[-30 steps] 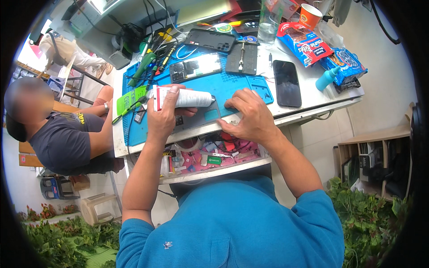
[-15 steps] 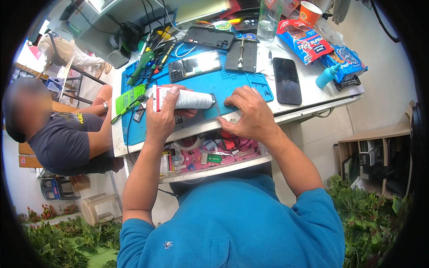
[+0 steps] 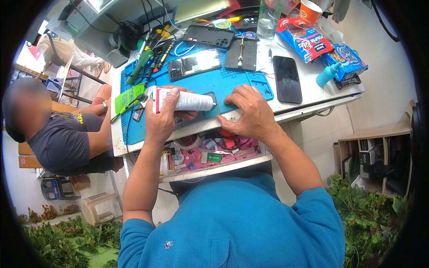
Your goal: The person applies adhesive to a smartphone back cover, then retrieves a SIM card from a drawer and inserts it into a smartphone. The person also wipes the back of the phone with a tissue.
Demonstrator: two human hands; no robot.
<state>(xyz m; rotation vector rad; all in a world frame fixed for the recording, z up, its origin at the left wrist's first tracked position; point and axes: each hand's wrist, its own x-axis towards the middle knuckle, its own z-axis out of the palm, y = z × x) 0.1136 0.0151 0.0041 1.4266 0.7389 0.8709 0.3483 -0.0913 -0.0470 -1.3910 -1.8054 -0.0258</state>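
My left hand (image 3: pixel 163 109) is wrapped round a white squeeze tube (image 3: pixel 194 101) with a red-marked end. The tube lies nearly level, its narrow tip pointing right. Beneath it a flat grey phone panel (image 3: pixel 212 112) rests at the front edge of the blue repair mat (image 3: pixel 239 83), partly hidden by the tube and my left fingers. My right hand (image 3: pixel 251 111) is curled at the panel's right end, with the thumb on its near corner and the fingers bent beyond; their exact contact is hard to see. Behind the tube lies an opened phone (image 3: pixel 195 65).
Below the table edge, an open drawer (image 3: pixel 214 169) holds small parts. A dark phone (image 3: pixel 287 80), a teal bottle (image 3: pixel 328 74) and snack packets (image 3: pixel 304 40) lie to the right. Screwdrivers and cables crowd the back left. A seated person (image 3: pixel 67 129) is at the left.
The tube's tip has dipped slightly toward me over the panel. Both hands otherwise keep nearly the same place and grip.
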